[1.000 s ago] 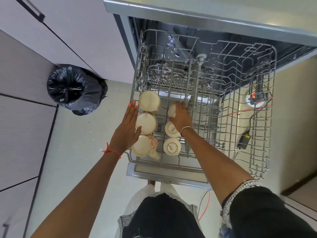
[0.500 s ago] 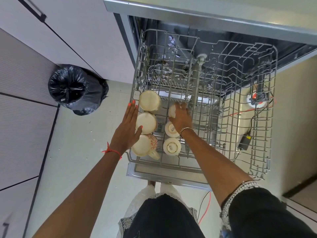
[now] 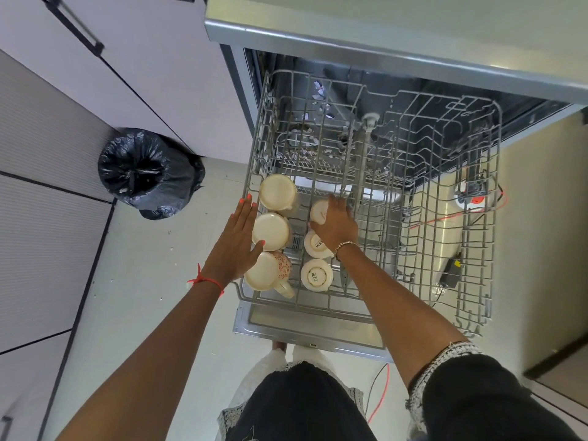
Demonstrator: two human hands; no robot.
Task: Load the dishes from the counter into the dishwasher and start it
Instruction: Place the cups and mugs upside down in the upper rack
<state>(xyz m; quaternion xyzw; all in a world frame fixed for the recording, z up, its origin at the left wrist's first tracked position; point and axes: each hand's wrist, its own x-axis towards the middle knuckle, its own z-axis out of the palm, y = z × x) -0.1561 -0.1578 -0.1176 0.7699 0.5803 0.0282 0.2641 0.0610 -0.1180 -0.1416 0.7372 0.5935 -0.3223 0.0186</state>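
Note:
The grey wire upper rack (image 3: pixel 477 218) of the dishwasher is pulled out over the open door (image 3: pixel 305 329). Upside-down cream cups stand in two rows at its front left. The left row holds a far cup (image 3: pixel 277 191), a middle cup (image 3: pixel 271 231) and a red-patterned mug (image 3: pixel 269 271). My left hand (image 3: pixel 237 243) lies flat with straight fingers against the left side of the middle cup, at the rack's left rim. My right hand (image 3: pixel 335 222) grips a small cup (image 3: pixel 319 211) at the far end of the right row, behind two small cups (image 3: pixel 316 243) (image 3: pixel 316 275).
A bin lined with a black bag (image 3: pixel 144 171) stands on the floor to the left, by white cabinets (image 3: pixel 127 74). The counter edge (image 3: pixel 381 43) runs above the dishwasher. A red cable (image 3: pixel 445 218) and a small black box (image 3: pixel 451 276) lie on the floor under the rack's right side.
Almost nothing has moved. My right hand has stayed on the far small cup, shifting only slightly, and my left hand has stayed by the left row.

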